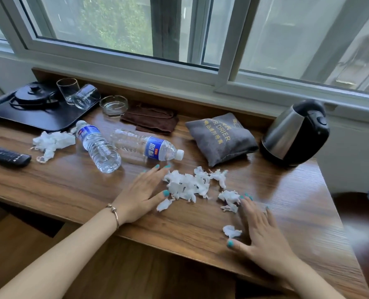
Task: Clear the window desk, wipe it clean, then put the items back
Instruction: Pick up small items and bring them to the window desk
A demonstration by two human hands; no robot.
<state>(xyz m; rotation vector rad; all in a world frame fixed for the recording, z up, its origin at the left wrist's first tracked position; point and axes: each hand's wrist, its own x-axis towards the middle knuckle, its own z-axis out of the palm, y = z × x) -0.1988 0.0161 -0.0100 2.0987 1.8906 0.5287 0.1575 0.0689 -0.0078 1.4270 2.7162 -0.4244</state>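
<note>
Torn white tissue scraps (188, 185) lie scattered on the wooden window desk (71, 182). My left hand (143, 190) lies flat with straight fingers against the left side of the pile. My right hand (259, 230) lies flat on the right, fingertips touching smaller scraps (230, 198); another scrap (231, 231) sits by its thumb. Two plastic water bottles (98, 146) (147, 145) lie on their sides behind. A second tissue clump (51, 142) lies at the left.
A black tray (39, 119) with a dark teapot (33, 97) and two glasses (78, 93) stands back left. A glass ashtray (113, 105), brown cloth (152, 120), grey hair-drier bag (221, 138), steel kettle (295, 133) and a remote (5, 156) are also on the desk.
</note>
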